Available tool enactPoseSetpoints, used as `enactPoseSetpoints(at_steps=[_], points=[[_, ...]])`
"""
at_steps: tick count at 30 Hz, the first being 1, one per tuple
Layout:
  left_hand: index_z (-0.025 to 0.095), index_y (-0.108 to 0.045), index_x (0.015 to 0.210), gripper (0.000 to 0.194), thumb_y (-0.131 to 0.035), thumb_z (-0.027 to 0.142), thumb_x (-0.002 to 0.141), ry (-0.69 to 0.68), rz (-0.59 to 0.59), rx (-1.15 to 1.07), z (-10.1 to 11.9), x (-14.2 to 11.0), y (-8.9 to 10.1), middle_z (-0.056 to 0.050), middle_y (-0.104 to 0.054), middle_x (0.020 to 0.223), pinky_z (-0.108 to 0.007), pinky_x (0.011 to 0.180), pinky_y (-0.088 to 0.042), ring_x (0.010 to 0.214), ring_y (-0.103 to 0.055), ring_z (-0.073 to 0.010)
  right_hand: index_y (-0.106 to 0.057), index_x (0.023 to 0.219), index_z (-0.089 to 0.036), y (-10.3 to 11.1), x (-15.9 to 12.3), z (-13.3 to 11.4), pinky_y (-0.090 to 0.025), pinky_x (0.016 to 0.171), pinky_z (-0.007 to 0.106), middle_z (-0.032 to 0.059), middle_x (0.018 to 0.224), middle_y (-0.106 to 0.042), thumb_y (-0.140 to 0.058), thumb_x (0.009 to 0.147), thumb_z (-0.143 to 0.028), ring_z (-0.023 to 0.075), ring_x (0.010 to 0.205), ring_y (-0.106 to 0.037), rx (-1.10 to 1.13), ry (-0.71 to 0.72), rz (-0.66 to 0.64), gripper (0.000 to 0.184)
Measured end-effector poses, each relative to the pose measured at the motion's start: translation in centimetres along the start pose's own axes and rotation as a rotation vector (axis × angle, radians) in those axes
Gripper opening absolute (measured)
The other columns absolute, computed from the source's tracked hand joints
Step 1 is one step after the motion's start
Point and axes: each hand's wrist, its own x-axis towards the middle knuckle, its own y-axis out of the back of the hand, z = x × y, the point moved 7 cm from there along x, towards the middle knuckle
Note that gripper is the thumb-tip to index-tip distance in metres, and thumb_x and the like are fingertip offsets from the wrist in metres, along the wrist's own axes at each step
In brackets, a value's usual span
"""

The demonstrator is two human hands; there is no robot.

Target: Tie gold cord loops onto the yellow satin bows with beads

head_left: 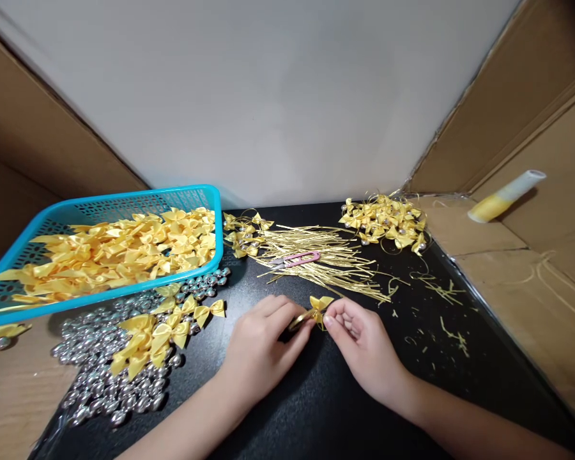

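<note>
My left hand (266,342) is closed in a pinch at the middle of the table. Its fingertips grip a yellow ribbon bow (320,304) by its left side, and a shiny gold loop (299,321) also sits between thumb and forefinger; what the loop belongs to is unclear. Just right of the bow, my right hand (367,348) has thumb and forefinger pressed together, the other fingers curled. Those fingertips meet the bow's lower right edge, where a thin gold strand shows. What exactly they pinch is too small to tell.
A blue basket (218,236) of yellow bows stands at the left. Silver bells (110,390) and loose bows (172,332) lie before it. Pink-handled snips (301,258) rest on gold cords (326,271). Finished-looking bows (388,220) are heaped at back right, near a tube (505,197).
</note>
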Motion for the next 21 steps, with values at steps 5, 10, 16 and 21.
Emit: enactPoseSetpoints(at_steps=[5,10,16,21], points=[[0.016,-0.065,0.08,0.011,-0.057,0.019,0.086,0.039,-0.038,-0.007,-0.23,0.18,-0.37,-0.002,-0.066,0.069,-0.025,0.057,-0.045,0.063,-0.06,-0.0153,-0.053,0.077,-0.017,0.04,-0.14,0.03,-0.039,0.055,0.022,-0.0007,0.065,-0.051,-0.048,0.089,-0.032,0.0108,0.058,-0.046,-0.006,0.002,0.0,0.019],[0.015,-0.064,0.079,0.014,-0.053,0.018,0.088,0.059,-0.052,-0.001,-0.23,0.15,-0.43,-0.002,-0.064,0.065,-0.024,0.055,-0.043,0.06,-0.057,-0.0145,-0.053,0.077,-0.017,0.13,-0.04,0.0,-0.039,0.055,0.022,-0.0006,0.066,-0.052,-0.049,0.088,-0.031,0.0109,0.059,-0.047,-0.008,0.004,0.015,0.019],[0.016,-0.06,0.077,0.014,-0.051,0.018,0.089,0.083,-0.072,-0.016,-0.27,0.19,-0.47,-0.001,-0.061,0.064,-0.023,0.055,-0.041,0.06,-0.056,-0.0135,-0.054,0.077,-0.016,0.13,0.03,0.04,-0.038,0.054,0.022,-0.0005,0.065,-0.052,-0.049,0.087,-0.032,0.0107,0.057,-0.047,-0.001,-0.016,0.015,0.019],[0.016,-0.059,0.075,0.016,-0.051,0.019,0.089,0.147,-0.119,-0.073,-0.52,0.39,-0.84,0.0,-0.059,0.064,-0.022,0.054,-0.04,0.058,-0.055,-0.0122,-0.054,0.077,-0.016,-0.06,-0.13,0.12,-0.039,0.056,0.023,0.0004,0.067,-0.054,-0.048,0.088,-0.031,0.0109,0.059,-0.048,0.026,-0.02,-0.009,0.019]])
